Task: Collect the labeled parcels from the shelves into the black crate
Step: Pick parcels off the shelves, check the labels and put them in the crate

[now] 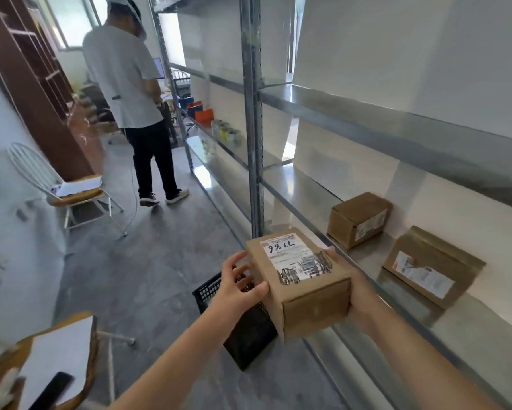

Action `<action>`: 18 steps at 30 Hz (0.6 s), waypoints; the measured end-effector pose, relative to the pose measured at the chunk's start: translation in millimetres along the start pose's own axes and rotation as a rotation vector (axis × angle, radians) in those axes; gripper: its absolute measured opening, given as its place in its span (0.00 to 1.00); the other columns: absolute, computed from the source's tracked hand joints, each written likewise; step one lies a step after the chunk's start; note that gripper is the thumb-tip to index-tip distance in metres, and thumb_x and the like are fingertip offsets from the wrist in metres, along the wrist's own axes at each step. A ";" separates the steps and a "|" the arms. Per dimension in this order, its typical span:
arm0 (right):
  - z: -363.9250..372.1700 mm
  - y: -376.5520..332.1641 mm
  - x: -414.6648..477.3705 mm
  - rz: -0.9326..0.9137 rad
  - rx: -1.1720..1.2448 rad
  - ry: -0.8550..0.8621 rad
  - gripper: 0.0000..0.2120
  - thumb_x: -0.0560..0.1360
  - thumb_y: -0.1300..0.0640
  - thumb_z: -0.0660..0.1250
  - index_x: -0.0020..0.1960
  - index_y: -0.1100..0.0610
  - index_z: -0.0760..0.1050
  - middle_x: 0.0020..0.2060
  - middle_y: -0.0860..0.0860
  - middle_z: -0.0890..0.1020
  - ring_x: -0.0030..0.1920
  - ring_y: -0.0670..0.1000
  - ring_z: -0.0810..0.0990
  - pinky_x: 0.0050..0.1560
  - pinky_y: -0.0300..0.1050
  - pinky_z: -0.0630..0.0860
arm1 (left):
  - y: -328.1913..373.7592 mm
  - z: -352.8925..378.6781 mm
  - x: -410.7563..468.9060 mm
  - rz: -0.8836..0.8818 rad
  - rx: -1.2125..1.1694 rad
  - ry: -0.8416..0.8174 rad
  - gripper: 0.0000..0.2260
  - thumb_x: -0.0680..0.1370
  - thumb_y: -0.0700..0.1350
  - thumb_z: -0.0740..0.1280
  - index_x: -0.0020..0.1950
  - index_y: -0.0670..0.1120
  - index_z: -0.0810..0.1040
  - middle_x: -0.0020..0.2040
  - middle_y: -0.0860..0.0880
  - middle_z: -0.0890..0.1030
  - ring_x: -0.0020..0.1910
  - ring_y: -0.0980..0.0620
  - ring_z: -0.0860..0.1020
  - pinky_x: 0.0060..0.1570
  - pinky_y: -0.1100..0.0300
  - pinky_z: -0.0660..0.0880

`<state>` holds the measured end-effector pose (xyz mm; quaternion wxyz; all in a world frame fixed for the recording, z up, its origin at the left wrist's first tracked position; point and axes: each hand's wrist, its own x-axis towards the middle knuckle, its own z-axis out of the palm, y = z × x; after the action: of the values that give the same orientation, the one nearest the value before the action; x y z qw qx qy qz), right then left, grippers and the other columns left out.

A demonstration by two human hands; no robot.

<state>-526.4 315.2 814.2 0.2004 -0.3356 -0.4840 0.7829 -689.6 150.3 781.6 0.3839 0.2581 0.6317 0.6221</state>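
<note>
A brown cardboard parcel [300,284] with a white label on top is held in the air between my two hands. My right hand [356,287] grips its right side from below. My left hand [238,287] touches its left side, thumb against the near corner and fingers spread. Directly under the parcel, on the floor beside the rack, stands the black crate [243,329], partly hidden by my left hand and the parcel. Two more labeled parcels lie on the metal shelf to the right: a small box [358,218] and a flat brown package [432,266].
The metal shelving rack [253,119] runs along the right side. A person [136,102] stands in the aisle ahead, back turned. A white chair [71,190] with papers stands at the left, and a wooden seat with paper and a phone [53,359] sits near left.
</note>
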 end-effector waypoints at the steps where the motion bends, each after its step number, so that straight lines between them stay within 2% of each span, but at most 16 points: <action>1: -2.5 -0.8 6.6 0.040 -0.007 -0.025 0.18 0.80 0.46 0.60 0.49 0.53 0.86 0.45 0.56 0.87 0.42 0.52 0.87 0.43 0.47 0.83 | -3.7 -0.7 4.8 -0.004 0.034 0.032 0.48 0.56 0.63 0.82 0.70 0.66 0.60 0.71 0.50 0.70 0.69 0.47 0.73 0.67 0.42 0.71; 3: -5.2 -0.1 17.5 0.114 -0.005 -0.011 0.22 0.80 0.41 0.57 0.53 0.54 0.85 0.48 0.56 0.87 0.45 0.52 0.87 0.45 0.48 0.83 | -6.7 -1.7 11.2 -0.013 0.061 0.027 0.57 0.54 0.66 0.81 0.76 0.63 0.52 0.71 0.49 0.69 0.70 0.48 0.70 0.70 0.43 0.69; 4: -4.8 0.0 19.0 0.136 0.001 -0.001 0.25 0.80 0.38 0.56 0.54 0.54 0.84 0.50 0.56 0.87 0.48 0.54 0.86 0.49 0.50 0.82 | -7.2 -2.2 12.6 -0.027 0.081 0.016 0.58 0.54 0.65 0.81 0.77 0.59 0.53 0.71 0.50 0.70 0.70 0.49 0.70 0.70 0.45 0.69; 5: -7.7 4.1 27.2 0.148 0.009 0.022 0.28 0.80 0.35 0.54 0.54 0.54 0.85 0.51 0.56 0.86 0.50 0.56 0.86 0.54 0.52 0.80 | -7.4 -2.7 12.5 -0.032 0.092 0.019 0.56 0.54 0.65 0.81 0.76 0.55 0.58 0.70 0.51 0.71 0.70 0.50 0.71 0.70 0.46 0.69; 7: -3.3 6.6 39.2 0.142 -0.017 0.209 0.29 0.80 0.35 0.53 0.53 0.54 0.83 0.52 0.56 0.85 0.53 0.57 0.83 0.58 0.53 0.78 | -11.3 -4.9 12.7 -0.013 0.084 0.077 0.52 0.53 0.64 0.82 0.72 0.52 0.65 0.68 0.52 0.74 0.69 0.51 0.72 0.70 0.47 0.70; 9: -0.8 14.9 54.9 0.018 -0.023 0.327 0.25 0.80 0.38 0.52 0.52 0.54 0.80 0.54 0.54 0.83 0.54 0.55 0.80 0.60 0.53 0.76 | -14.2 -4.4 13.8 -0.003 0.041 0.126 0.50 0.53 0.61 0.84 0.70 0.54 0.63 0.66 0.55 0.73 0.67 0.55 0.72 0.70 0.50 0.69; 11: 5.3 29.7 81.6 -0.025 -0.049 0.359 0.29 0.75 0.31 0.53 0.56 0.51 0.79 0.57 0.52 0.82 0.56 0.54 0.80 0.64 0.55 0.74 | -16.9 1.3 17.8 0.028 -0.001 0.190 0.44 0.61 0.52 0.83 0.68 0.55 0.59 0.62 0.61 0.70 0.61 0.64 0.71 0.67 0.59 0.68; 12: 16.5 33.6 92.2 -0.011 -0.073 0.343 0.31 0.73 0.28 0.54 0.59 0.49 0.79 0.58 0.51 0.83 0.56 0.54 0.81 0.64 0.55 0.74 | -16.8 3.2 20.9 0.039 -0.013 0.233 0.41 0.64 0.48 0.81 0.67 0.55 0.58 0.60 0.63 0.69 0.57 0.67 0.70 0.63 0.63 0.67; 14: 45.0 26.5 93.3 -0.016 -0.111 0.335 0.26 0.79 0.35 0.52 0.59 0.49 0.80 0.53 0.50 0.85 0.53 0.51 0.82 0.58 0.51 0.77 | -20.0 -3.2 31.4 0.051 -0.053 0.301 0.38 0.65 0.47 0.80 0.64 0.55 0.59 0.59 0.63 0.69 0.57 0.66 0.70 0.60 0.64 0.68; 16: 69.6 14.7 89.0 -0.024 -0.252 0.240 0.24 0.83 0.41 0.48 0.59 0.49 0.80 0.51 0.48 0.85 0.51 0.47 0.82 0.50 0.44 0.77 | -25.8 -19.1 44.8 0.055 -0.093 0.334 0.37 0.61 0.49 0.82 0.60 0.57 0.61 0.62 0.59 0.71 0.62 0.62 0.72 0.63 0.60 0.70; 18: 77.1 14.4 100.6 0.029 -0.340 0.124 0.23 0.84 0.42 0.46 0.58 0.47 0.80 0.51 0.46 0.84 0.51 0.44 0.81 0.43 0.40 0.74 | -28.7 -35.6 59.3 0.061 -0.109 0.367 0.32 0.63 0.51 0.80 0.58 0.58 0.63 0.63 0.56 0.73 0.62 0.59 0.74 0.65 0.55 0.73</action>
<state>-651.6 325.0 791.7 0.1592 -0.4192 -0.5911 0.6705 -747.9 174.3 741.2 0.2566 0.1381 0.6485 0.7032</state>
